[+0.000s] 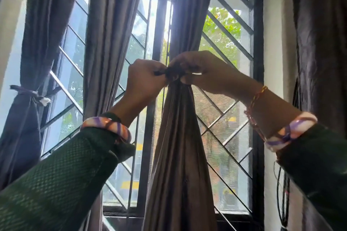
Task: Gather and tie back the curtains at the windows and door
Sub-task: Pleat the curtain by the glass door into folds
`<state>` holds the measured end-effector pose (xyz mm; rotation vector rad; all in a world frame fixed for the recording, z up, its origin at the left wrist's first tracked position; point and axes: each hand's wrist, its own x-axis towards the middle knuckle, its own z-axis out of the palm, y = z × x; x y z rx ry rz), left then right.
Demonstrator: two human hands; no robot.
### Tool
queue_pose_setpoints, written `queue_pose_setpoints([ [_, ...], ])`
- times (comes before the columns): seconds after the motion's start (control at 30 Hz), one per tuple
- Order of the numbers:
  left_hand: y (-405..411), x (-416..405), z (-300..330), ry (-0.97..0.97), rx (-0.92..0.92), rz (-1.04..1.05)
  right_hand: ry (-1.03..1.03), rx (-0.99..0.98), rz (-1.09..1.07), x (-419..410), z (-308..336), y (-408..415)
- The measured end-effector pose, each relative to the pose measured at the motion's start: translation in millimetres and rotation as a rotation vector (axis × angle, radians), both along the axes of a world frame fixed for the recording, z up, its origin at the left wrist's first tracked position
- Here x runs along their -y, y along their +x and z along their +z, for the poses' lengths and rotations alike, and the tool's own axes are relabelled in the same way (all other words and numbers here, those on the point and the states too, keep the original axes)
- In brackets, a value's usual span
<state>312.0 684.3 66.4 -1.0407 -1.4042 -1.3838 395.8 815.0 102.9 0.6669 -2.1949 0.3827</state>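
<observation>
— What is she doing at the window grille [221, 47]?

— Tying the middle curtain [178, 137]. It's bunched at its waist, right in front of the centre frame, and a dark tie band [173, 73] wraps it there.

— And the hands?

— The left hand [145, 78] pinches one end of the band, the right hand [202, 75] the other; each grip is tight on it, probably to cinch the knot.

— Any finished?

— The far-left curtain [24, 114] hangs tied already.
</observation>
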Motion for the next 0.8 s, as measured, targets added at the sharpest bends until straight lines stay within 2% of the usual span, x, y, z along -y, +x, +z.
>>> queue_pose_setpoints([
  [0.07, -0.7, -1.6, 0.7, -0.002, 0.096, -0.083, 0.011, -0.125, -0.058, 0.6, -0.9, 0.5],
  [0.13, 2.7, -7.0, 3.1, -0.001, 0.078, -0.071, -0.010, -0.289, -0.171, -0.2, 0.3, -3.3],
  [0.27, 13.5, -11.8, 9.4, -0.096, -0.152, 0.265, -0.047, -0.494, -0.290, 2.0, -8.3, -10.4],
  [0.33, 13.3, -11.8, 11.6, -0.141, -0.223, 0.325, -0.058, -0.525, -0.347, -1.5, -12.7, -14.2],
  [0.47, 14.4, -18.1, 8.2, -0.263, -0.370, 0.441, -0.147, -0.379, -0.393, -6.7, -6.2, -20.4],
  [0.67, 15.5, -23.6, 6.0, -0.322, -0.519, 0.693, -0.469, -0.178, -0.226, -7.2, 2.8, -17.4],
  [0.8, 12.1, -23.0, 10.3, -0.367, -0.613, 0.865, -0.634, -0.125, -0.134, -4.1, 2.8, -12.1],
])
